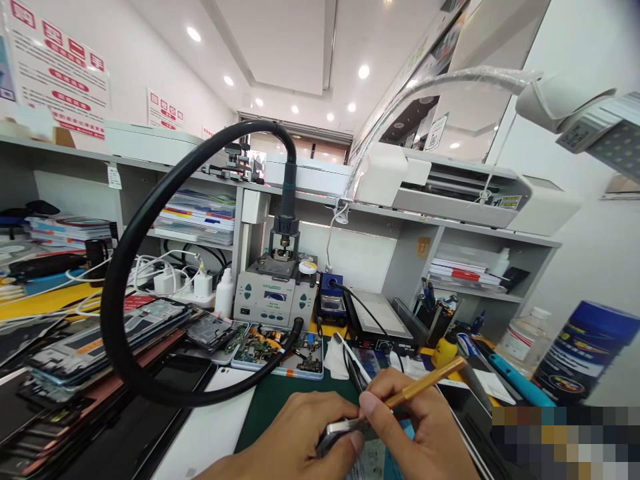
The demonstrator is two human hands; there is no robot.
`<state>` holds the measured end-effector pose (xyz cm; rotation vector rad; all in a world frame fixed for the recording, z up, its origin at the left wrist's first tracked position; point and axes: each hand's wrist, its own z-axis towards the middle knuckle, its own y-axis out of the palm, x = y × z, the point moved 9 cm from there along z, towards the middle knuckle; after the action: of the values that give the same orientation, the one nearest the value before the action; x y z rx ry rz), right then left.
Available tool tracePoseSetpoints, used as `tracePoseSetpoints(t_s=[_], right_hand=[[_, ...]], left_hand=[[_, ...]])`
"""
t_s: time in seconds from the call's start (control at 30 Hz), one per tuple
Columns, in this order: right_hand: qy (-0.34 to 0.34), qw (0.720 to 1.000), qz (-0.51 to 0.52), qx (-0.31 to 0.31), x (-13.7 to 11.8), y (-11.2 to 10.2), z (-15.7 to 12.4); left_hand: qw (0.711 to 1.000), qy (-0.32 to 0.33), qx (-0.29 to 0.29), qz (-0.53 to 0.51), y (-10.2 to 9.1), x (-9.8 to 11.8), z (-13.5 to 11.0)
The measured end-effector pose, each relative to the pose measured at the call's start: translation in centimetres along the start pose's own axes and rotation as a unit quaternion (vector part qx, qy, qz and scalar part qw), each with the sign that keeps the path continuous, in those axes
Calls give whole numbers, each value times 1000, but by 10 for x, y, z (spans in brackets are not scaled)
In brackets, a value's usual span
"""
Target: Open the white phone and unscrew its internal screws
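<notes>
Low in the middle of the head view, my left hand [295, 433] grips a small flat device with a silver edge [336, 430], like a phone, its thumb and fingers closed over it. My right hand [423, 427] is pinched around a slim gold pen-shaped tool [425, 385], whose handle slants up to the right. Both hands meet at the device's edge. The tool's tip is hidden by the fingers, and so is most of the device. Beneath the hands lies a green mat [270, 393].
A hot-air station [275, 300] stands behind, its black hose [113, 280] looping across the left. A tray of circuit boards [280, 350] sits before it. Stacked phone parts [100, 340] fill the left; a blue can [580, 353] and a yellow bottle [444, 350] stand right.
</notes>
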<state>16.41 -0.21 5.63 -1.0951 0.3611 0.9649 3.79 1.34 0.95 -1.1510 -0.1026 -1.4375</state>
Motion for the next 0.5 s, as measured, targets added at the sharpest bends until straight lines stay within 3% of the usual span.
tracePoseSetpoints(t_s=[0.33, 0.5], right_hand=[[-5, 1000, 6, -25, -3, 3, 2], [-2, 1000, 5, 4, -4, 1, 0]], left_hand=[[1000, -14, -1, -14, 2, -4, -2], [1000, -28, -5, -11, 2, -5, -1]])
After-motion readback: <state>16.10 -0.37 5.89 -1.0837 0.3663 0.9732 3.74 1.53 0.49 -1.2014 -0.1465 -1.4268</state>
